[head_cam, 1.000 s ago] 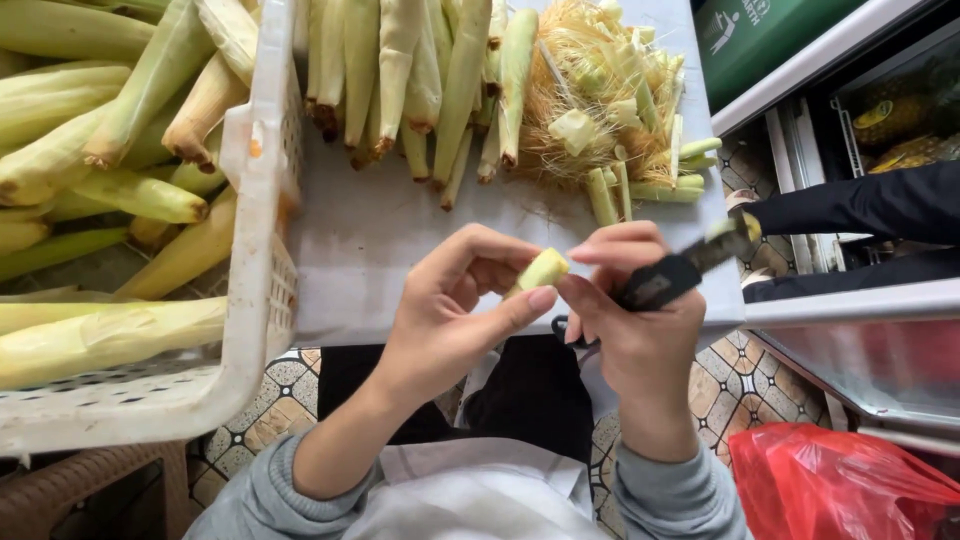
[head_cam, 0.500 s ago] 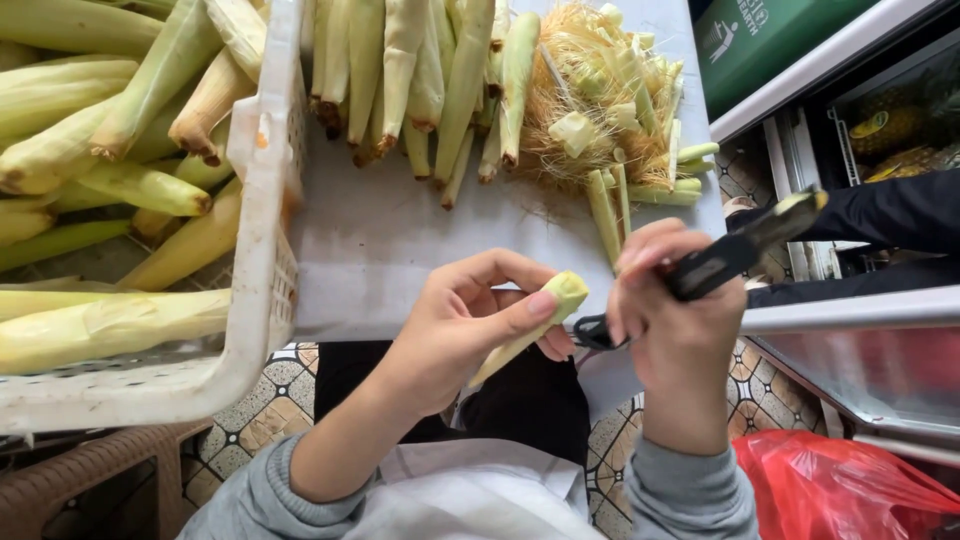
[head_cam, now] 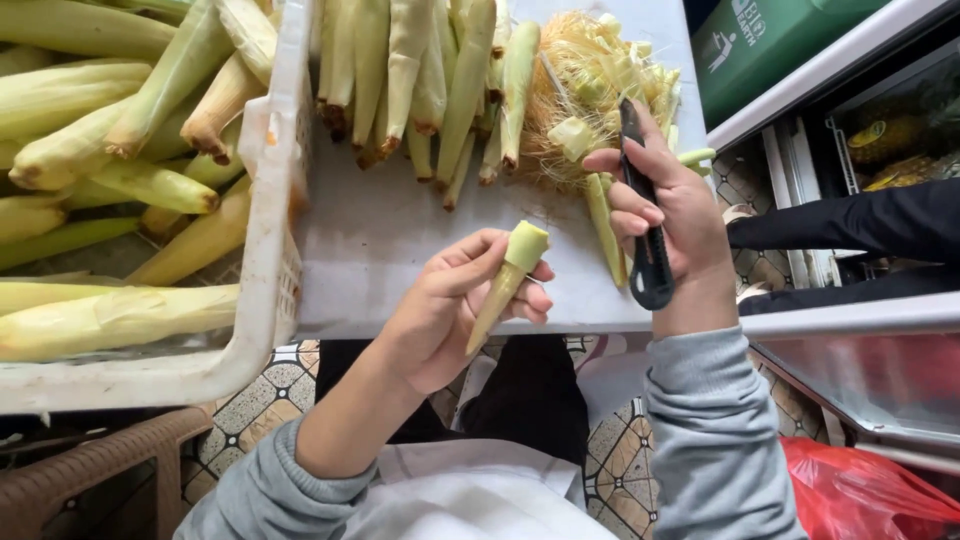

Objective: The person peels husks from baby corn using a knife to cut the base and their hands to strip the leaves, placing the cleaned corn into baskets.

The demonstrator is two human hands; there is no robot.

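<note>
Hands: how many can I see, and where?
2. The left hand holds a small peeled corn ear; the right hand grips a black knife. Others may be hidden.

Corn bench, laid out left to right

I saw the crate of husked ears on the left, the board beside it with a row of small cobs along its far edge, the trimmings pile right of those, and what was probably a cabinet further right.
</note>
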